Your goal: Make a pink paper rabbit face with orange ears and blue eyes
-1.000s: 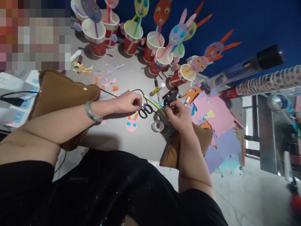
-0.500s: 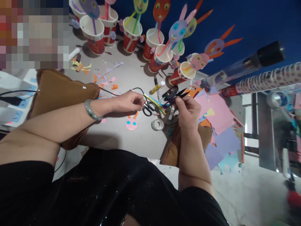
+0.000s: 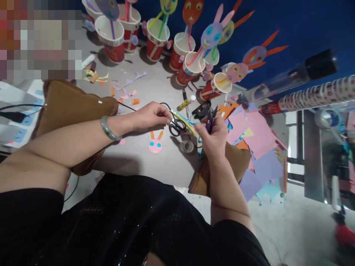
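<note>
My right hand (image 3: 213, 135) is closed around a pair of purple-handled scissors (image 3: 212, 120), their dark blades pointing up and away from me. The fingers of my left hand (image 3: 155, 116) are pinched together beside a black-handled pair of scissors (image 3: 178, 127). Whether they grip its blades or something small is hidden. Between the hands lie a yellow straw (image 3: 184, 123) and a light blue one. A pink paper rabbit face (image 3: 155, 145) with orange ears and blue eyes lies flat nearer to me. Beyond the right hand is a black glue gun (image 3: 202, 109).
A roll of tape (image 3: 186, 146) and a yellow marker (image 3: 187, 102) lie near the hands. Several red paper cups (image 3: 157, 38) with paper faces on straws line the back. Colored paper sheets (image 3: 257, 127) are at right, a brown cushion (image 3: 77, 105) at left, and paper scraps (image 3: 134, 79) behind.
My right hand has moved left and turned the purple-handled scissors, so the blades point up instead of right. My left hand stays almost in place.
</note>
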Motion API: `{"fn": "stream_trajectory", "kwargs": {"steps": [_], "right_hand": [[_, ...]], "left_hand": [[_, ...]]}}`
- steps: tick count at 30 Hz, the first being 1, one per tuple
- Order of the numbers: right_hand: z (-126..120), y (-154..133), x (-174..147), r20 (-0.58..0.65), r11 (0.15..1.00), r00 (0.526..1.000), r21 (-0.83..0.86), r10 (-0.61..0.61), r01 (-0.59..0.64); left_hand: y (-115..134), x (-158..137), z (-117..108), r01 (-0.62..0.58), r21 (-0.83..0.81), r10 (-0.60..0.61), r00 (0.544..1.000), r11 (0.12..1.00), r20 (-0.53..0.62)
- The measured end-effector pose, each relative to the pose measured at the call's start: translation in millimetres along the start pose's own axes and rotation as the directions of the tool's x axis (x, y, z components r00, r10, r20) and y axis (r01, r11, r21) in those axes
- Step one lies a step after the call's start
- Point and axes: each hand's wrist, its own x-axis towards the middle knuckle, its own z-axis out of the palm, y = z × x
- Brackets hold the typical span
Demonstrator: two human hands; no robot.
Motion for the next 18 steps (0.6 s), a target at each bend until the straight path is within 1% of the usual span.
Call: {"fn": "stream_trajectory", "kwargs": {"steps": [3,5,8,11,18], "right_hand": [[8.6,-10.2,-7.0,0.072,0.996,0.997,-0.076,0.043,-0.037],[15.0,-14.9,-10.3,0.118,0.993,0.992,-0.118,0.036,-0.022],[22.9,-17.7,-13.3,0.160,0.990,0.987,-0.141,0.002,0.021],[27.3,-17.2,-15.0,0.201,0.993,0.980,-0.118,-0.002,0.026],[27.5,-15.1,-15.0,0.246,0.993,0.968,-0.118,0.051,-0.023]], "left_hand": [[0.2,-1.5,2.8,0.039,-0.040,-0.039,0.999,0.998,0.011],[0.1,-2.1,3.8,0.038,-0.024,-0.037,0.999,0.999,0.028],[-1.0,-2.6,4.8,-0.050,0.069,0.045,0.997,0.996,0.064],[-4.3,-2.6,6.4,-0.127,0.149,0.114,0.989,0.981,0.092],[-11.4,-3.0,9.8,-0.193,0.090,0.176,0.970,0.977,0.169]]}}
